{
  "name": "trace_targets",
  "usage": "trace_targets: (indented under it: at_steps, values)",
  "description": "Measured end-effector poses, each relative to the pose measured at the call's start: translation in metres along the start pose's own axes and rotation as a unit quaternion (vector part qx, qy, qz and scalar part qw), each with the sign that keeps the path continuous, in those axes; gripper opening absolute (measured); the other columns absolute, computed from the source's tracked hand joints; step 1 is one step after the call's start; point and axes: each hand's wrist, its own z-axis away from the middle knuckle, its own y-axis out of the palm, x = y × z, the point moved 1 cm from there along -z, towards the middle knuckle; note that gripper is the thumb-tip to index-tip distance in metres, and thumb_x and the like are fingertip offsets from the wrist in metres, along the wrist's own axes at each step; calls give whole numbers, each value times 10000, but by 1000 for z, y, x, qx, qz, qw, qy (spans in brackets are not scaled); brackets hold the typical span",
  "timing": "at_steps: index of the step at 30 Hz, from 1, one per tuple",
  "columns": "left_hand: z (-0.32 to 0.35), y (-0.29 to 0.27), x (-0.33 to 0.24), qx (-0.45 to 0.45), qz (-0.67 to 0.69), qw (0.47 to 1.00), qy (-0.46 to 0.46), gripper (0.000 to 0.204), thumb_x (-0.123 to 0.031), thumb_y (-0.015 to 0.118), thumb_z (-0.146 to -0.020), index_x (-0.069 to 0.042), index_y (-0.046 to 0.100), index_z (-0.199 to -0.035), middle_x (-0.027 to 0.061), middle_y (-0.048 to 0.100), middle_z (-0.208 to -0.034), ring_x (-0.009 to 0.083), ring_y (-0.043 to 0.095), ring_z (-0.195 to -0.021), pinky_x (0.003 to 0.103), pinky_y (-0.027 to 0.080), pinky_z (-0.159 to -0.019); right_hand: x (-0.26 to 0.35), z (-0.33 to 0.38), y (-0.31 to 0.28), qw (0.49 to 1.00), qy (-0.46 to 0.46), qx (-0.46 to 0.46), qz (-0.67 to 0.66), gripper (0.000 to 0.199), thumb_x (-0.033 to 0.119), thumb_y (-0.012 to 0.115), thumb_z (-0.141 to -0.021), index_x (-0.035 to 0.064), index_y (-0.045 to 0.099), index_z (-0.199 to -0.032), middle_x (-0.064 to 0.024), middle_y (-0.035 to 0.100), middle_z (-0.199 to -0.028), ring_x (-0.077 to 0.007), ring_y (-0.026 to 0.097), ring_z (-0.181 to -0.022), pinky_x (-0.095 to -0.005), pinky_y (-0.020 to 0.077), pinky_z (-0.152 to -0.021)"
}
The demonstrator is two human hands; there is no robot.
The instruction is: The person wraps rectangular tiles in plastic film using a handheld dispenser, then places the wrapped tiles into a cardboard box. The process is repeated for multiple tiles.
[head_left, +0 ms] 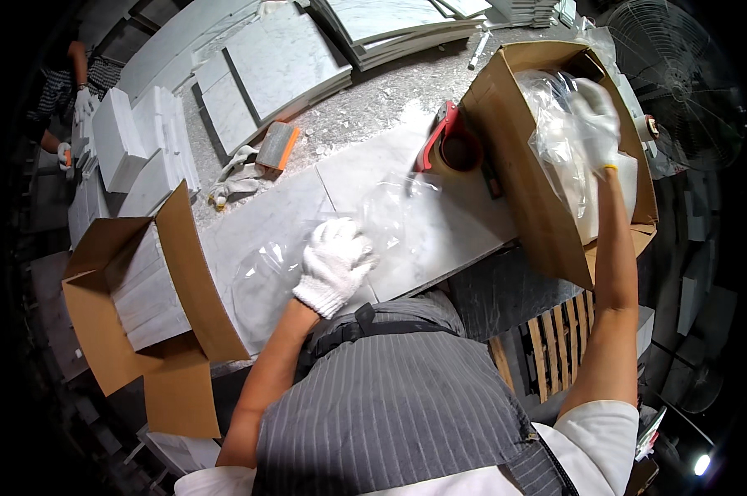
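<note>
My left hand [336,260], in a white knit glove, is closed over a clear plastic bag [266,273] on the marble slab in front of me. Thin clear film [398,207] spreads out on the slab to its right. My right hand [596,128], gloved too, reaches into an open cardboard box [518,165] at the right. It touches the crumpled clear plastic bags [551,124] inside; its fingers are blurred and partly hidden. White sheets also lie in that box. At the left stands a second open cardboard box [195,273], holding white marble tiles [146,293].
A red tape dispenser [448,140] stands by the right box. Gloves [239,178] and an orange-edged block [278,147] lie farther back. Marble slabs [274,62] are stacked behind. A fan [671,83] stands at the far right. Another person's gloved hand [84,103] shows at far left.
</note>
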Motion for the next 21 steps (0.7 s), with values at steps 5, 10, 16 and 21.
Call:
trace_targets:
  at_steps: [5,10,16,21]
  values:
    - [4,7,-6,-20,-9,999,35,227,-262,797,-725,-123,719,-887,84,624,-1105,322,556,-1134,445,432,-995,-11,5,-16,947,33,217,236,379,216,629,-971,21,637,-1296,-95,653,-1268,-180,586,-1179,-287,435,-1030]
    - [9,9,-3,-34,-43,997,45,239,-237,814,-683,-121,709,-863,76,633,-1095,320,567,-1132,442,435,-1007,110,12,-59,962,-26,-180,202,433,327,666,-965,69,639,-1312,-130,641,-1302,-218,631,-1162,-334,491,-1022]
    - [10,39,-8,-53,-59,987,141,211,-233,783,-698,-153,690,-869,50,655,-1080,304,600,-1101,445,476,-956,189,144,32,951,-168,254,-52,655,418,637,-933,-8,509,-1413,-176,553,-1410,-303,557,-1285,-429,431,-1096]
    - [4,41,-32,-56,131,987,75,92,-159,699,-775,-124,660,-851,73,640,-828,279,637,-848,366,532,-683,120,184,137,917,-91,342,187,832,481,769,-811,87,455,-1474,-211,492,-1461,-371,508,-1328,-411,432,-1087]
